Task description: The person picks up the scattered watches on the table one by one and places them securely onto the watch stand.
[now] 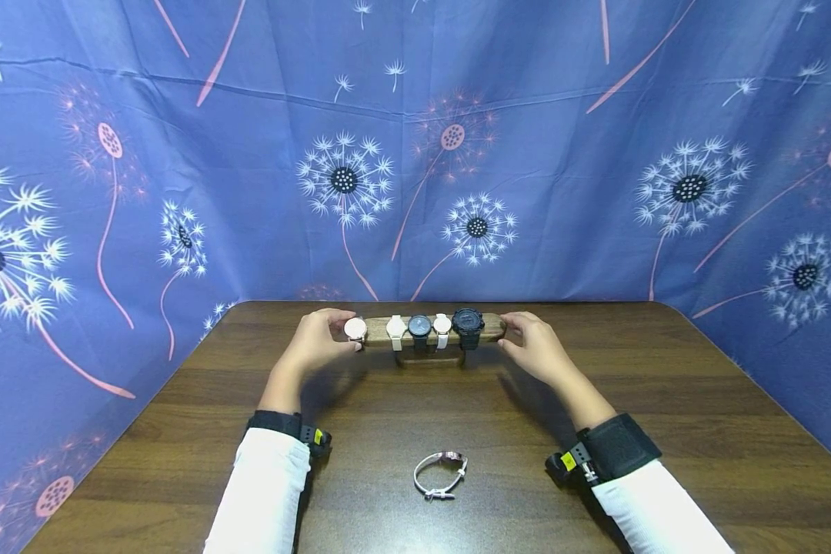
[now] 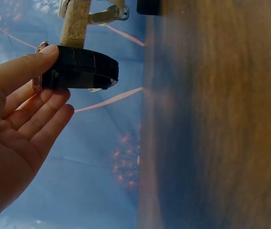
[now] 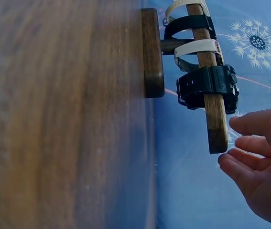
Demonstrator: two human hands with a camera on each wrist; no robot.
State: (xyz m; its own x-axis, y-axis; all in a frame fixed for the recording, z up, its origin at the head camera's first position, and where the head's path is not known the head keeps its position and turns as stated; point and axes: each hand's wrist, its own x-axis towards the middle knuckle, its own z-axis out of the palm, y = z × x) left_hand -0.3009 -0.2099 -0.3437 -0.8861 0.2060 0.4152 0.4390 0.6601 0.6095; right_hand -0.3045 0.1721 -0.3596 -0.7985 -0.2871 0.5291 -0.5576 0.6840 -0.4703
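Note:
A wooden watch stand (image 1: 381, 331) with a crossbar stands at the table's far side. At the bar's left end, my left hand (image 1: 313, 342) pinches a watch (image 2: 80, 67) with a dark strap and rose-gold case between thumb and fingers. Around the bar hang a cream watch (image 1: 396, 331), a black-strapped watch (image 1: 419, 328), a white-strapped watch (image 1: 442, 327) and a chunky black watch (image 3: 204, 86). My right hand (image 3: 264, 162) is beside the bar's right end, fingers loosely bent and holding nothing; whether a fingertip touches the wood is unclear.
A thin white-strapped watch (image 1: 439, 477) lies buckled in a loop on the wooden table (image 1: 402, 408), nearer the front. Behind the table hangs a blue dandelion-print cloth (image 1: 561, 192). The stand's wooden base (image 3: 153, 57) rests on the tabletop.

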